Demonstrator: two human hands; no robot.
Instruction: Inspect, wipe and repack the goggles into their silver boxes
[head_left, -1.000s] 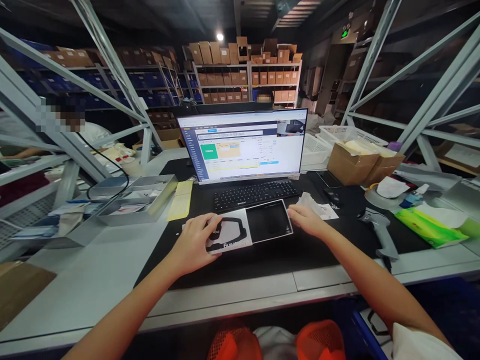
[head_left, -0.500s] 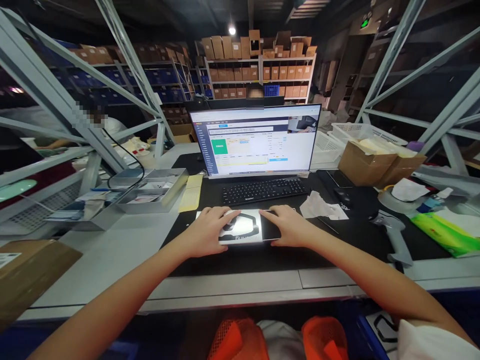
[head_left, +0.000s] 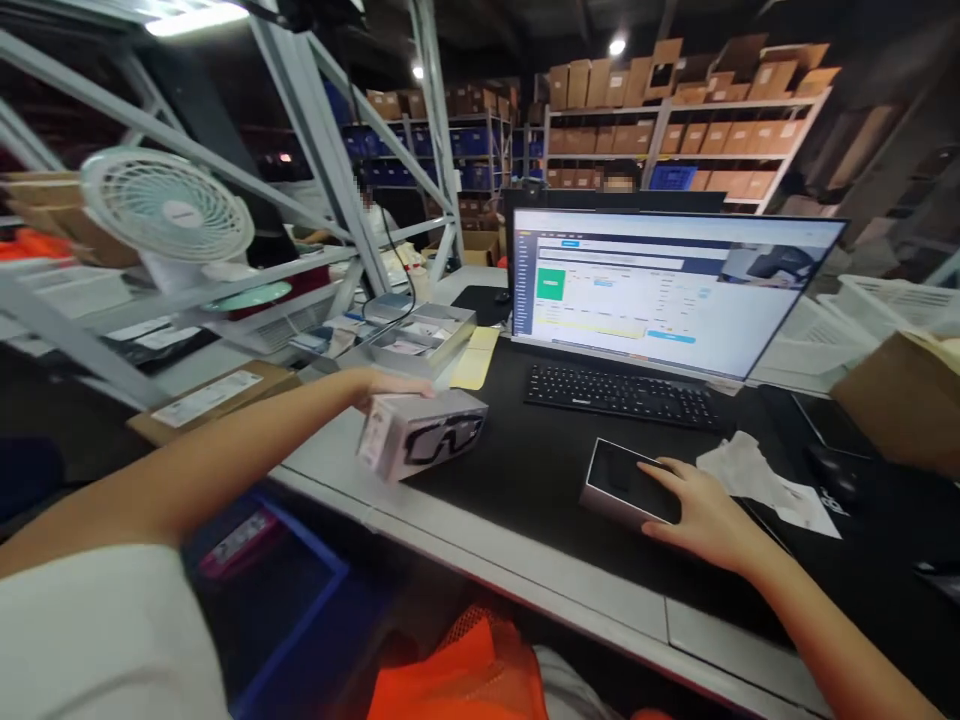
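A pale cardboard sleeve (head_left: 442,435) printed with dark-framed glasses is over the left part of the black mat. My left hand (head_left: 397,385) is closed around its far upper edge; most of those fingers are hidden behind it. Farther right, a dark box (head_left: 626,485) with a white rim lies on the mat. My right hand (head_left: 705,510) grips it from the right end, thumb along the near side and fingers over the top. The sleeve and the dark box are apart.
Behind the mat stand a keyboard (head_left: 622,395) and a monitor (head_left: 660,290). Crumpled paper (head_left: 765,485) and a mouse (head_left: 832,475) lie to the right. At left are a grey tray (head_left: 461,335), a yellow pad (head_left: 476,357) and a flat carton (head_left: 217,400). A blue bin (head_left: 330,570) sits below the table edge.
The sleeve and the dark box were together between both hands. Now the left hand has carried the sleeve leftward, while the right hand keeps the box. The view has turned left.
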